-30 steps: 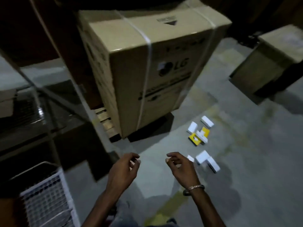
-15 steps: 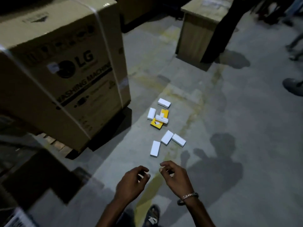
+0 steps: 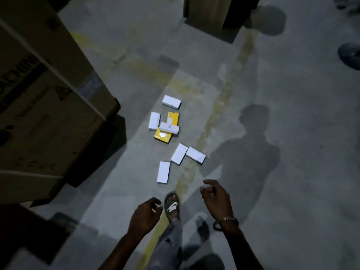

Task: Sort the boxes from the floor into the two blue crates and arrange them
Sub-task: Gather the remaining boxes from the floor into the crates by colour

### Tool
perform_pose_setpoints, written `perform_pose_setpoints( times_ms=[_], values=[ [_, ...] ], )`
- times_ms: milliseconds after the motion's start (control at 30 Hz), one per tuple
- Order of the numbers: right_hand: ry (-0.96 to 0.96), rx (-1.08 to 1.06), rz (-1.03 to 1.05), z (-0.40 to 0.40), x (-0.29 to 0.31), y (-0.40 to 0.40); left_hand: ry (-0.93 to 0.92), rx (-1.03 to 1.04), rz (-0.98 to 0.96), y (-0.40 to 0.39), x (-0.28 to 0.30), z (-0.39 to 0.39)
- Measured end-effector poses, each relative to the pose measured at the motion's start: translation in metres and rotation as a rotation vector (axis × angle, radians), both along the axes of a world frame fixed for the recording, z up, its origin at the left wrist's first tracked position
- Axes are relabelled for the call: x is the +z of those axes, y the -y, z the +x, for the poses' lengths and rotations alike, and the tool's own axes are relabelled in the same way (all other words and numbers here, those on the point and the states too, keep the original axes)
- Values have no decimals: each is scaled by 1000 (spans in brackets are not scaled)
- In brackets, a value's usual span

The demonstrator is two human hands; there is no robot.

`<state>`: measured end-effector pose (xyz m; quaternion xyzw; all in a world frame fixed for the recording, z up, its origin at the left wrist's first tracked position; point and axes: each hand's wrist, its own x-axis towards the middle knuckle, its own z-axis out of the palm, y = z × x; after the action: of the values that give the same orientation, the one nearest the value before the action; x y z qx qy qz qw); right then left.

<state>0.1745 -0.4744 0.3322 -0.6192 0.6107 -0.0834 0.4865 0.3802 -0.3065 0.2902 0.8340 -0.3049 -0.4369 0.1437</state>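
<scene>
Several small boxes lie scattered on the grey concrete floor ahead of me. Nearest is a white box (image 3: 163, 172), with two more white boxes (image 3: 179, 153) (image 3: 195, 155) touching just beyond it. Farther on, a white box (image 3: 169, 129) lies across two yellow boxes (image 3: 163, 136) (image 3: 173, 117), beside another white box (image 3: 154, 121). One white box (image 3: 171, 102) sits farthest off. My left hand (image 3: 145, 217) and my right hand (image 3: 215, 197) hang above the floor short of the boxes, fingers loosely curled, holding nothing. No blue crate is in view.
A large strapped cardboard carton (image 3: 44, 106) stands on the left. Another carton (image 3: 206, 12) stands at the top centre. My sandalled foot (image 3: 171, 204) is on a faded yellow floor line. Another person's shoe (image 3: 349, 55) shows at the right edge.
The view has swung right and down toward the boxes as I step closer. The white mesh basket at lower left has left the frame. Both hands stay empty.
</scene>
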Motion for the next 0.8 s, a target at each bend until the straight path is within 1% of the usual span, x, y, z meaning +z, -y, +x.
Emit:
perform_pose_setpoints(
  times_ms=[67, 100, 167, 267, 333, 400, 467, 500, 567, 667, 733, 800],
  values=[
    [-41, -1, 67, 5, -54, 40, -2, 7, 42, 35, -56, 8],
    [-65, 8, 80, 9, -77, 56, -10, 34, 68, 48, -80, 12],
    [-104, 24, 127, 17, -143, 89, -48, 122, 116, 74, -145, 18],
    [-178, 75, 214, 35, -254, 133, -144, 282, 194, 99, -250, 24],
    [-243, 94, 278, 43, -341, 162, -177, 322, 280, 113, -330, 28],
    [-282, 125, 291, 52, -420, 188, -154, 324, 331, 124, -404, 38],
    [-343, 225, 303, 55, -488, 211, -84, 364, 359, 129, -465, 46],
    [-385, 285, 284, 54, -526, 222, -50, 395, 377, 131, -497, 49],
    [-462, 408, 183, 53, -596, 245, -4, 415, 391, 136, -556, 49],
    [-641, 637, 36, 56, -678, 270, 77, 355, 394, 139, -624, 43],
    [-713, 697, -45, 58, -712, 278, 171, 280, 393, 138, -657, 34],
    [-708, 684, -110, 56, -729, 274, 240, 270, 350, 135, -675, 30]
  ],
)
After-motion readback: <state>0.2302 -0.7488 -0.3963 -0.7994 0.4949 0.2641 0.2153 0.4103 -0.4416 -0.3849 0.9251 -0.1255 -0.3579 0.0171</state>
